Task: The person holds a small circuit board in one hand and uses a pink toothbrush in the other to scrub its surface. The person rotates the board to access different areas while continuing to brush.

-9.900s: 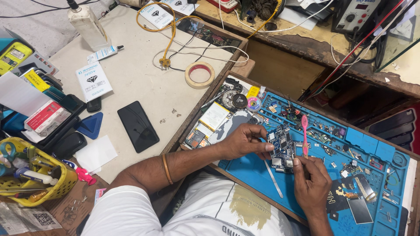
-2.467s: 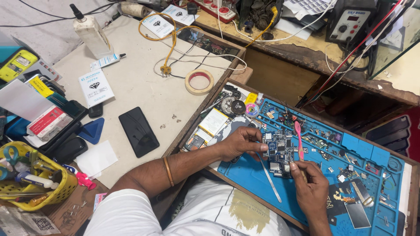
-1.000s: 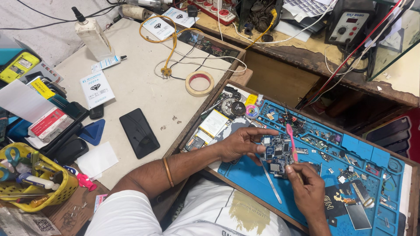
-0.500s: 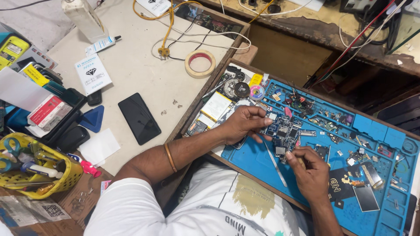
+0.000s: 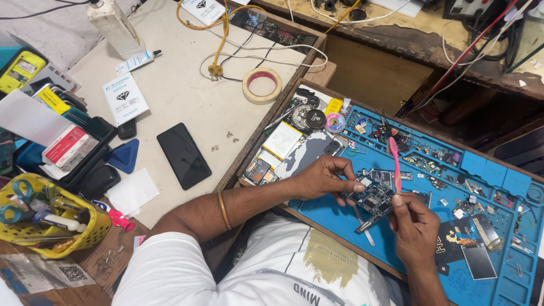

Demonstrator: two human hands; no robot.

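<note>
My left hand [image 5: 324,177] pinches the edge of a small phone circuit board [image 5: 375,196], holding it tilted just above the blue repair mat [image 5: 430,258]. My right hand [image 5: 413,224] grips a pink toothbrush [image 5: 394,163] upright, its lower end against the board's right side. A gold bangle circles my left forearm. Metal tweezers [image 5: 365,232] lie on the mat just below the board.
Small parts and screws fill the mat's compartments. A black phone [image 5: 183,155] lies face down on the white table, a tape roll [image 5: 262,85] and yellow cable behind it. A yellow basket [image 5: 48,218] of tools, boxes and a white bottle stand at the left.
The toothbrush has swung from lying low across the board to upright beside it. My left hand keeps its hold on the board. The view has shifted a little.
</note>
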